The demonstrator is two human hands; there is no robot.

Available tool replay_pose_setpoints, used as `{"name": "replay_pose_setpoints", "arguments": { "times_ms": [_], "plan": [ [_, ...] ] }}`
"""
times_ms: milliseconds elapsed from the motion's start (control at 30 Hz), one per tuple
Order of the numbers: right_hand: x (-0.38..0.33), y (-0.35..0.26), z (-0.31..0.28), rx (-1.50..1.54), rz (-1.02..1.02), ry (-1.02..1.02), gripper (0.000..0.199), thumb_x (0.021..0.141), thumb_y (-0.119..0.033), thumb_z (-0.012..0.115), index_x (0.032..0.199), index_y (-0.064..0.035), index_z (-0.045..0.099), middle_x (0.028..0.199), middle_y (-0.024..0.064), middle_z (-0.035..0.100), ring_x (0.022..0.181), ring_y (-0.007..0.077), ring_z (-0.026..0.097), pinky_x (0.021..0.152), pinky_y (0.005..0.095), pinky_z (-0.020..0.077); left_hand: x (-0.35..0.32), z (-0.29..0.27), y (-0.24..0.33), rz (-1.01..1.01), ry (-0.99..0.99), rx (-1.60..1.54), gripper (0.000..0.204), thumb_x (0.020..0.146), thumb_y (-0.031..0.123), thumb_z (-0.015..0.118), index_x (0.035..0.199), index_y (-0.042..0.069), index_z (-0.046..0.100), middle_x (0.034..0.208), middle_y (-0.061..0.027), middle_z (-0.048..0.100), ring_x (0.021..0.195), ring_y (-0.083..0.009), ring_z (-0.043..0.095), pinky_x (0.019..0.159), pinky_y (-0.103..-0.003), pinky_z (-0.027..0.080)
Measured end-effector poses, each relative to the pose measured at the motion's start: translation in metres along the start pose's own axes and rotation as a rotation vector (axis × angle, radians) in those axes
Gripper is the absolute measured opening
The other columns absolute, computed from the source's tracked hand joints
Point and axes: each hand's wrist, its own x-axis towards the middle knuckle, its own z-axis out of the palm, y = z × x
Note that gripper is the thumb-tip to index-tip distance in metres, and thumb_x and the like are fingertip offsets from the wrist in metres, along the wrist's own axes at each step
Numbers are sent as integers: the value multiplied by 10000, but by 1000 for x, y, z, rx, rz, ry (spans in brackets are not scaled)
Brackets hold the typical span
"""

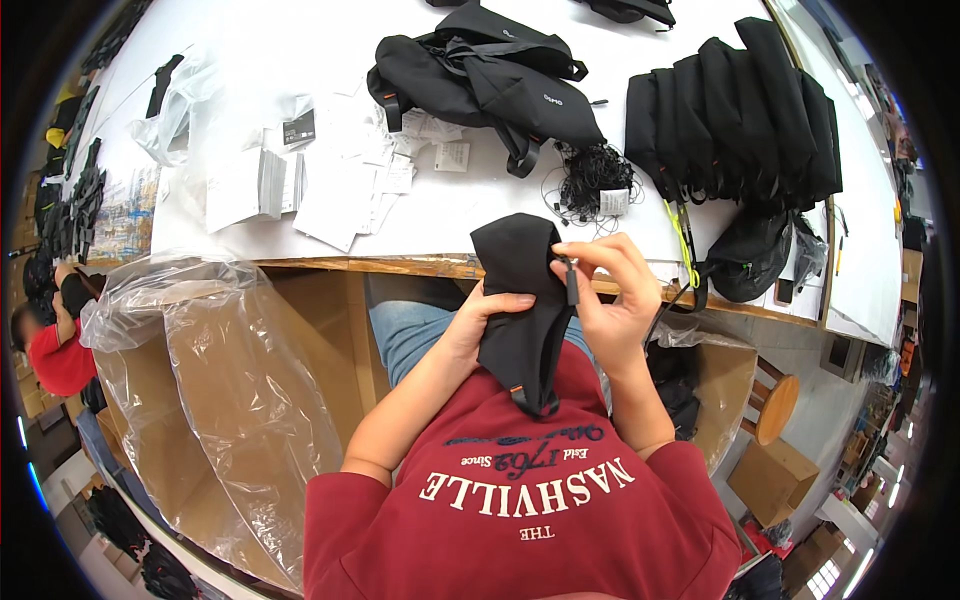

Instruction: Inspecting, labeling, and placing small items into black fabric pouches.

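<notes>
A black fabric pouch [515, 265] with a small orange tab near its lower end is held upright in front of my chest. My left hand [478, 318] grips its left side, thumb across the front. At the pouch's upper right edge, my right hand [612, 290] pinches between thumb and forefinger, where a dark zipper pull [572, 285] hangs below the fingertips. On the table beyond lie a heap of black pouches [490, 80] and, beside it, a tangle of thin black cords [592, 180].
To the right, several black pouches [735, 120] stand in an overlapping row on the white table [440, 215]. Paper cards [255, 190] and loose tags lie at left. Below the table edge, a cardboard box [160, 400] has a clear plastic liner. A person in red [60, 350] is far left.
</notes>
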Motion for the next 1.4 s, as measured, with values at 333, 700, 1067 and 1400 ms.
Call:
{"name": "replay_pose_setpoints", "arguments": {
  "times_ms": [333,700,1067,1400],
  "plan": [
    [-1,4,-7,190,289,-87,120,785,-15,701,901,-7,671,799,46,668,673,92,638,613,209,476,30,-14,44,48,-301,215,590,759,236,746,1248,27,491,1116,-68,601,1009,-145,593,877,-281,481],
    [-3,4,-5,177,183,-164,102,768,-7,700,865,-9,666,773,49,648,658,115,595,611,235,453,32,1,34,244,13,104,248,839,148,676,1039,57,561,899,-48,634,781,-120,640,685,-244,533],
    [-28,-11,12,394,232,-586,135,706,28,708,828,-18,673,780,68,637,735,171,607,670,270,476,37,-46,59,336,-27,-379,207,944,179,541,1021,-11,513,859,-40,500,573,-82,333,500,-215,336],
    [-26,0,3,265,159,-640,202,821,-59,646,1017,-32,607,1056,95,579,863,198,597,779,320,484,20,-33,66,569,231,-28,242,919,152,583,1101,-4,549,932,-70,608,735,-137,593,632,-240,510]
  ]
}}
